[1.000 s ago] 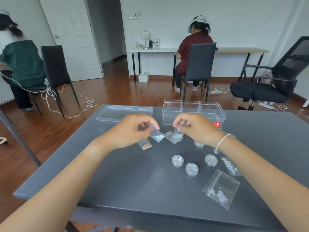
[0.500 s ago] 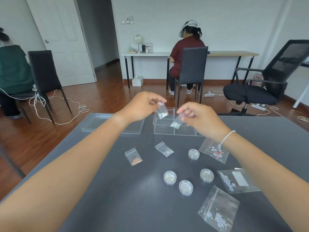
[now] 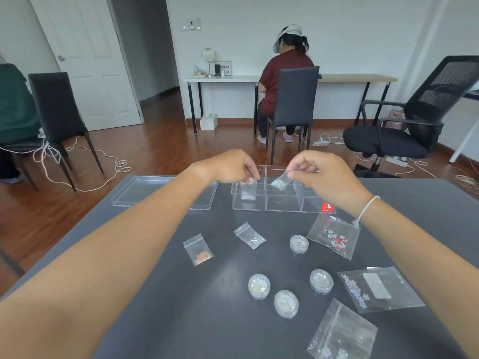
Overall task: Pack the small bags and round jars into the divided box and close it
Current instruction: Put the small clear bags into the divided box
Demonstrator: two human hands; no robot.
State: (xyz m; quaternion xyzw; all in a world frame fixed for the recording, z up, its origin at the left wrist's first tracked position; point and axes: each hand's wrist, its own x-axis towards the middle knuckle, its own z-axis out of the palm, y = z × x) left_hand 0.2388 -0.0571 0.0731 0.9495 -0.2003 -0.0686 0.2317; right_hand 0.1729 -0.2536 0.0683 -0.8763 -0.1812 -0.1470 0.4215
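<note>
A clear divided box point(image 3: 282, 202) stands at the far middle of the dark table, and its clear lid point(image 3: 145, 187) lies to its left. My left hand point(image 3: 230, 165) pinches a small clear bag point(image 3: 248, 189) that hangs upright in the box's left compartment. Over the middle compartment my right hand point(image 3: 318, 172) pinches another small bag point(image 3: 279, 182), held tilted. On the table lie a small bag with orange bits point(image 3: 198, 250), a small bag with pale bits point(image 3: 250, 235) and several round jars point(image 3: 259, 286), point(image 3: 286, 303), point(image 3: 321, 281), point(image 3: 298, 244).
Larger clear bags lie at the right: one with red and white flowers point(image 3: 334, 235), one with white flowers point(image 3: 379, 288), one by the near edge point(image 3: 342, 332). Beyond the table are chairs, floor cables point(image 3: 77, 161) and two seated people.
Both hands lifted their small bags off the table and carried them away from me to the box. The left bag now hangs down into the left compartment. My head has tilted down.
</note>
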